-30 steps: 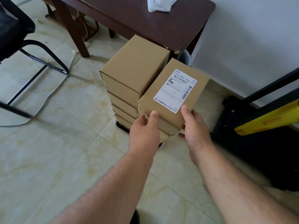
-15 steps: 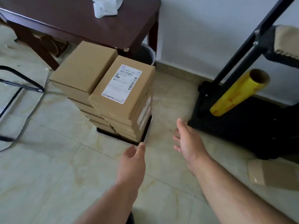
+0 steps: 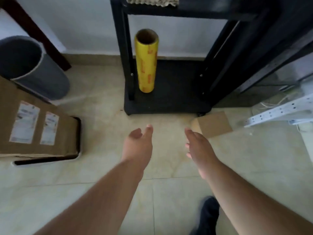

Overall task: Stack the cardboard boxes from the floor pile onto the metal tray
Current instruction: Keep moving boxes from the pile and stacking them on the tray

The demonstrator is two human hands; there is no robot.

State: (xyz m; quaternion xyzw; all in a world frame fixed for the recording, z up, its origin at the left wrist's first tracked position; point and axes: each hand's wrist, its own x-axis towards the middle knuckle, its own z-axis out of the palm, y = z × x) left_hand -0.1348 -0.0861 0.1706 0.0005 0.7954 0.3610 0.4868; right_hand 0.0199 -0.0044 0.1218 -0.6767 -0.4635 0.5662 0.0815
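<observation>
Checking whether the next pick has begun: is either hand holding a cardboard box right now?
No. The left hand and right hand are both open and empty above the floor, and the cardboard box lies untouched beyond them.

Your left hand (image 3: 138, 146) and right hand (image 3: 199, 148) hang empty over bare floor tile (image 3: 169, 167), with free room between them. Ahead, the black rack base (image 3: 177, 99) and the upright yellow film roll (image 3: 147, 61) block the way. The stacked boxes (image 3: 35, 129) wall off your left; a flat cardboard box (image 3: 215, 123) lies near your right fingertips.
</observation>
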